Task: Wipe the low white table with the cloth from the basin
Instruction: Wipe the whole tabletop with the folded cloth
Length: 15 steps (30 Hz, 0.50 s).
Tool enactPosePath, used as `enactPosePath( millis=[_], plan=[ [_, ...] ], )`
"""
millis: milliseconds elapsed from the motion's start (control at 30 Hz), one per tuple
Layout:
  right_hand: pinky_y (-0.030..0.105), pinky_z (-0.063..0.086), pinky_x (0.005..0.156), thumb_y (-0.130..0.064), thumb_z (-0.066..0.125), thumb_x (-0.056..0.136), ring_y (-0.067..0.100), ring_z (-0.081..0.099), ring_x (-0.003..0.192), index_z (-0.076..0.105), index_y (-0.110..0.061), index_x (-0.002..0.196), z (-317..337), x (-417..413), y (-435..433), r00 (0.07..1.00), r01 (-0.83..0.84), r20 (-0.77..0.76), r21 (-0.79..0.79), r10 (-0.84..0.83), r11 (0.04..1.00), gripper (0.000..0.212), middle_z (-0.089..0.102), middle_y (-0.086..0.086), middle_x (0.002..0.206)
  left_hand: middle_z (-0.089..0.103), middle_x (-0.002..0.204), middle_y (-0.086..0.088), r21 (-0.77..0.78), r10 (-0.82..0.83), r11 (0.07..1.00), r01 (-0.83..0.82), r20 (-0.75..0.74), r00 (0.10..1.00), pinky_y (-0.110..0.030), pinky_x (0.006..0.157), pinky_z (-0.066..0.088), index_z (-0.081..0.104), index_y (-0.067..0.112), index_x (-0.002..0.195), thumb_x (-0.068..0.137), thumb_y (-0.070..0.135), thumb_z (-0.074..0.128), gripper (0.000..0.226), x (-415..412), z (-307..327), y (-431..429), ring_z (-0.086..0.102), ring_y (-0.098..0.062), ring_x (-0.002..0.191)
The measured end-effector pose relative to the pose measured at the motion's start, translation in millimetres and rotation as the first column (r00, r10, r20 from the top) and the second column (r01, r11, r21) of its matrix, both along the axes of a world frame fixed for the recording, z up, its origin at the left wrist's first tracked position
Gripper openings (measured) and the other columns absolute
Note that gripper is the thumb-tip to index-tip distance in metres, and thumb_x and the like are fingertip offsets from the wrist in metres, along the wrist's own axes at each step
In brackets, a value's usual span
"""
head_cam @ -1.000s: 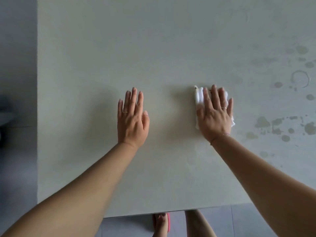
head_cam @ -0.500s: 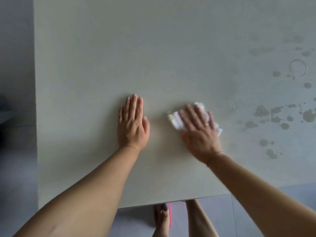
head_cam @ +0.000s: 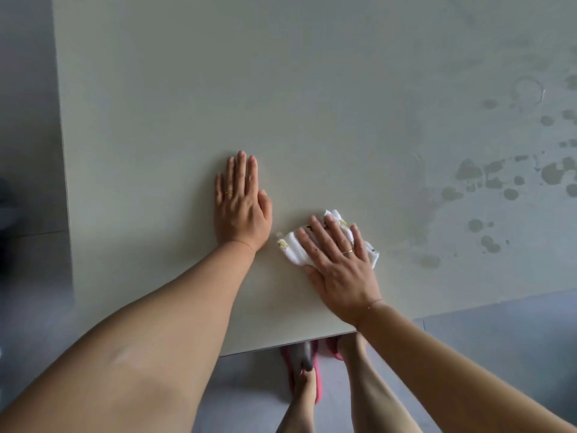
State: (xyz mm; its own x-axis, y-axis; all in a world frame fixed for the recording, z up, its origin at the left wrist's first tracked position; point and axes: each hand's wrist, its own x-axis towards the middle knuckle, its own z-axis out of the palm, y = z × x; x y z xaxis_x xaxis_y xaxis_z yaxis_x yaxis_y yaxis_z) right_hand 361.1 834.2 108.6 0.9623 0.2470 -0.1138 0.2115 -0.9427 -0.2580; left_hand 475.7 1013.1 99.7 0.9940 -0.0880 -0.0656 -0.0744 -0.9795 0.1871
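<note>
Starting at the left, the low white tabletop (head_cam: 175, 98) looks dry and unmarked. I cannot say whether that stretch has been wiped or was never dirty. The left hand (head_cam: 240, 207) lies flat on it, palm down, fingers straight and close together. Its grip is open and holds nothing, and I judge it is bracing the person's lean.

Just to its right the white cloth (head_cam: 292, 246) sits bunched on the tabletop, near the front edge. The right hand (head_cam: 340, 270) presses down on it with straight, spread fingers, so that grip is open too, pushing rather than clutching. Beyond the cloth a faint damp streak (head_cam: 427, 195) suggests the middle has been passed over. Farther right the job is plainly not done. Dark droplets (head_cam: 468, 170) are scattered toward the right edge, with a ring mark (head_cam: 527, 90) above them. I would put the wiping at about halfway.

At the far left a dark shape (head_cam: 4, 198) is cut off by the frame and I cannot name it. Most of the cloth is hidden under the palm, and its small yellowish print is too small to read. The basin is not in sight. The tabletop's far and right edges run out of view, so any mess there is unknown.
</note>
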Motion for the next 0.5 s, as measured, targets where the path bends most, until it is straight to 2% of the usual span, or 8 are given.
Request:
enactPosePath(
  millis=[33,133,233,267,333,400,500],
  plan=[
    [0.051,0.012,0.116,-0.040,0.037,0.094,0.024,0.016,0.145,0.033,-0.027,0.146,0,3,-20,0.999,0.035,0.011,-0.022,-0.034,0.999,0.053,0.028,0.001,0.154,0.019,0.157,-0.011,-0.003,0.004,1.000,-0.004,0.004,1.000,-0.041,0.118,0.009,0.024,0.011,0.148,0.092,0.021,0.036,0.059,0,-1,0,0.015,-0.025,0.145],
    [0.048,0.005,0.117,-0.045,0.026,0.092,0.021,0.010,0.146,0.026,-0.029,0.148,4,13,-67,0.953,0.298,-0.044,-0.060,-0.301,0.953,0.058,0.022,0.002,0.157,0.017,0.157,-0.011,0.004,0.012,1.000,-0.013,0.012,1.000,-0.041,0.118,0.009,0.023,0.011,0.149,0.092,0.022,0.035,0.059,-1,-3,0,0.014,-0.025,0.145],
    [0.048,-0.003,0.117,-0.045,0.021,0.089,0.022,0.002,0.147,0.019,-0.029,0.149,4,11,-41,0.827,0.557,-0.065,-0.048,-0.559,0.829,0.063,0.011,0.002,0.159,0.017,0.157,-0.011,0.006,0.020,1.000,-0.020,0.027,0.999,-0.041,0.118,0.009,0.022,0.011,0.149,0.092,0.022,0.036,0.059,-1,-4,-2,0.014,-0.025,0.145],
    [0.049,-0.003,0.116,-0.044,0.024,0.088,0.024,0.002,0.147,0.019,-0.027,0.149,5,5,-20,0.809,0.583,-0.067,-0.033,-0.584,0.812,0.064,0.010,0.003,0.159,0.017,0.157,-0.012,0.008,0.021,1.000,-0.021,0.029,0.999,-0.042,0.118,0.009,0.022,0.011,0.149,0.092,0.022,0.036,0.059,-1,-5,-3,0.014,-0.025,0.145],
    [0.051,-0.001,0.115,-0.041,0.033,0.086,0.028,0.008,0.146,0.023,-0.026,0.149,5,-15,29,0.879,0.476,-0.047,0.013,-0.475,0.879,0.065,0.013,0.005,0.157,0.016,0.157,-0.012,0.021,0.017,1.000,-0.017,0.033,0.999,-0.042,0.118,0.008,0.021,0.011,0.149,0.092,0.021,0.035,0.059,-1,-5,-3,0.014,-0.025,0.146],
    [0.054,0.004,0.115,-0.038,0.043,0.088,0.027,0.010,0.146,0.027,-0.027,0.148,6,-43,64,0.966,0.258,-0.041,0.032,-0.257,0.966,0.063,0.018,0.002,0.156,0.014,0.158,-0.012,0.040,0.014,0.999,-0.015,0.022,1.000,-0.041,0.118,0.006,0.018,0.011,0.149,0.093,0.021,0.033,0.059,-1,-4,-3,0.011,-0.025,0.146],
    [0.052,0.013,0.115,-0.036,0.052,0.089,0.025,0.016,0.145,0.034,-0.027,0.145,3,-60,51,1.000,-0.016,-0.003,0.059,0.016,0.998,0.060,0.028,-0.001,0.154,0.008,0.159,-0.010,0.081,-0.002,0.997,0.003,-0.018,1.000,-0.041,0.118,0.001,0.012,0.012,0.150,0.095,0.021,0.030,0.058,1,-5,-3,0.006,-0.023,0.147]
  ],
)
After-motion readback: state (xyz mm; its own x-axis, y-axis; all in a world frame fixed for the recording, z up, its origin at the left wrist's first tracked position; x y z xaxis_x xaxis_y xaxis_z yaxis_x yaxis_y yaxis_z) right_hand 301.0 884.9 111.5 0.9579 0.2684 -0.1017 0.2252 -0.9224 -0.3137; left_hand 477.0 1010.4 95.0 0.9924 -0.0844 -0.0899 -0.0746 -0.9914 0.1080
